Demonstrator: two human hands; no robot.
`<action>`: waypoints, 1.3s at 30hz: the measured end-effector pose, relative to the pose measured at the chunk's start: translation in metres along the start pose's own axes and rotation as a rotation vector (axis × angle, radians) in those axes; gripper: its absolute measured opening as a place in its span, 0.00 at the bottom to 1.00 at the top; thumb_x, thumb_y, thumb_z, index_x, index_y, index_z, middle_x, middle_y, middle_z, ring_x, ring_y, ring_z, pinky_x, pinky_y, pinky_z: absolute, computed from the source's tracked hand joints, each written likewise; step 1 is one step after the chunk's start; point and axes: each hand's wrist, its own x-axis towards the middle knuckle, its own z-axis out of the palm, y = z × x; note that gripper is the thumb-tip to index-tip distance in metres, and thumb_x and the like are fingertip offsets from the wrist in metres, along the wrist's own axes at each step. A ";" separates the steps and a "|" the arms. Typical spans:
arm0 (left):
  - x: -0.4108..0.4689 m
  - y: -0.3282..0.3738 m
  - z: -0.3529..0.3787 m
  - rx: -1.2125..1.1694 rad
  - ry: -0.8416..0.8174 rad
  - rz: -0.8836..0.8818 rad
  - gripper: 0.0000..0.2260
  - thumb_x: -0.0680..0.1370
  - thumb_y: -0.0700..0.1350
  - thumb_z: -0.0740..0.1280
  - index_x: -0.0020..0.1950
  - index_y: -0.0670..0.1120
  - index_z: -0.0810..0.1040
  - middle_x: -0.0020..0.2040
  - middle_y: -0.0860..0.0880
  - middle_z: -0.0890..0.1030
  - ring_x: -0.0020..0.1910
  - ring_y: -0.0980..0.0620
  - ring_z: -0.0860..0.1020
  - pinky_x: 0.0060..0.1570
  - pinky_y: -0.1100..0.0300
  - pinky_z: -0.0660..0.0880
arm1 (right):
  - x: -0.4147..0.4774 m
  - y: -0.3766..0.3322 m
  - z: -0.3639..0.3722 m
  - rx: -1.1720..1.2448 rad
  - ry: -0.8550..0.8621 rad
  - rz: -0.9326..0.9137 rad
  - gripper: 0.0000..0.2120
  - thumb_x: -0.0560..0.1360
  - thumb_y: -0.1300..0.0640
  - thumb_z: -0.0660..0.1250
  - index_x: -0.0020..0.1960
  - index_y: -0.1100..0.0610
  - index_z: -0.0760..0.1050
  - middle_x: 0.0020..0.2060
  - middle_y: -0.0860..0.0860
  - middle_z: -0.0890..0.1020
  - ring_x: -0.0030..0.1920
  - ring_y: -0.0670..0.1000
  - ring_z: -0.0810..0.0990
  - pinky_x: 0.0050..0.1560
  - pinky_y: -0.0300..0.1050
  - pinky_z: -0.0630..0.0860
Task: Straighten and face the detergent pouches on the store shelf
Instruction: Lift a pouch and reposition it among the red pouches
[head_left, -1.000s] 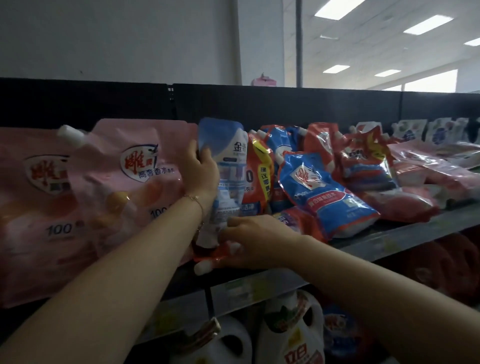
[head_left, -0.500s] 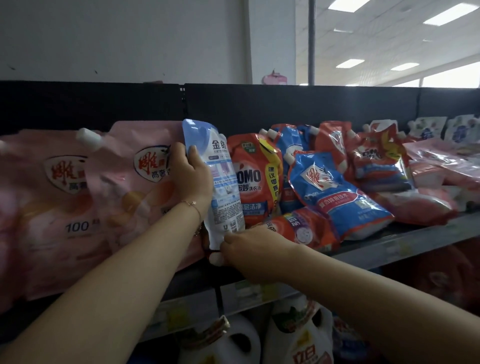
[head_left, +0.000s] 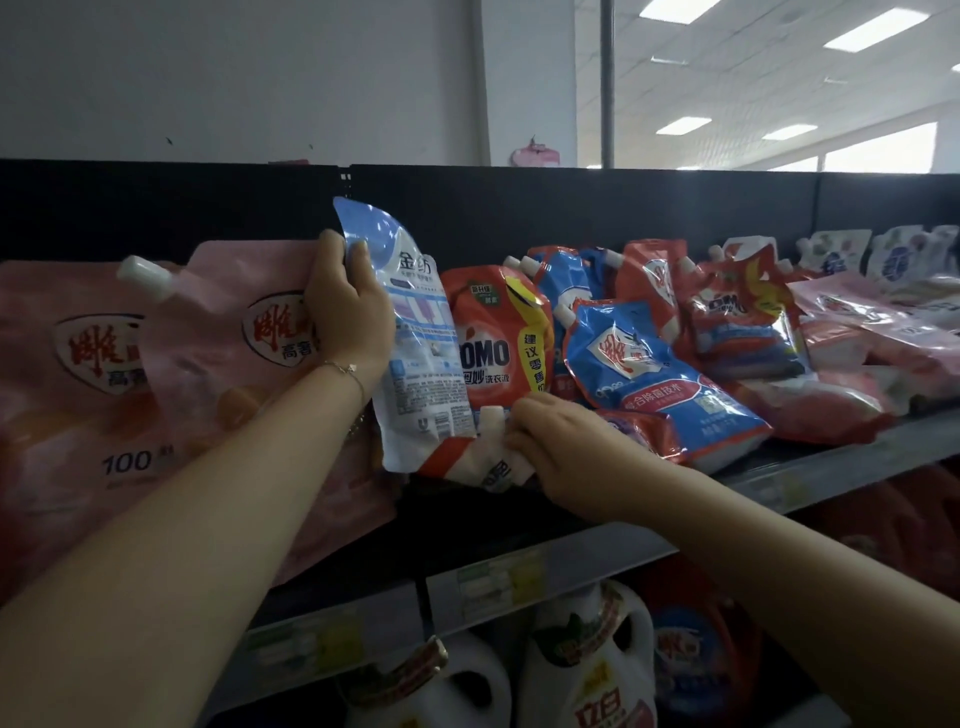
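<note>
My left hand (head_left: 345, 306) grips the left edge of a blue and white pouch (head_left: 415, 343) and holds it upright, tilted a little left, above the shelf. My right hand (head_left: 558, 447) pinches a red and white pouch (head_left: 470, 462) that lies flat at the shelf front, its white cap pointing up by my fingers. Behind them stands a red OMO pouch (head_left: 496, 343). A blue pouch (head_left: 654, 374) leans to the right of my right hand.
Large pink pouches (head_left: 208, 353) fill the shelf to the left. Red, blue and white pouches (head_left: 748, 322) lie jumbled to the right. The grey shelf edge (head_left: 519, 571) carries price tags. White and red detergent bottles (head_left: 592, 670) stand on the lower shelf.
My left hand has raised the blue and white pouch and tilted it left, uncovering the red OMO pouch. My right hand has lifted the red and white pouch's cap end slightly.
</note>
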 end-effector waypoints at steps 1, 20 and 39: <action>0.005 0.003 0.001 0.002 0.000 0.018 0.16 0.81 0.40 0.56 0.35 0.52 0.57 0.32 0.56 0.63 0.29 0.61 0.63 0.32 0.69 0.61 | -0.001 0.000 -0.002 0.021 0.044 0.022 0.07 0.82 0.55 0.57 0.46 0.55 0.67 0.44 0.47 0.70 0.45 0.50 0.72 0.49 0.48 0.72; 0.054 0.043 -0.006 -0.057 0.111 0.134 0.18 0.81 0.37 0.56 0.35 0.53 0.56 0.32 0.57 0.62 0.29 0.66 0.66 0.34 0.73 0.63 | 0.022 0.018 -0.033 -0.108 0.371 0.125 0.07 0.81 0.57 0.59 0.46 0.55 0.62 0.38 0.47 0.69 0.33 0.44 0.69 0.33 0.34 0.63; -0.028 0.018 0.015 0.068 -0.071 0.053 0.12 0.83 0.42 0.55 0.40 0.47 0.63 0.35 0.53 0.65 0.32 0.58 0.63 0.35 0.68 0.63 | 0.087 0.011 -0.006 0.553 1.007 0.419 0.12 0.83 0.56 0.53 0.42 0.56 0.66 0.36 0.53 0.74 0.36 0.51 0.74 0.37 0.43 0.72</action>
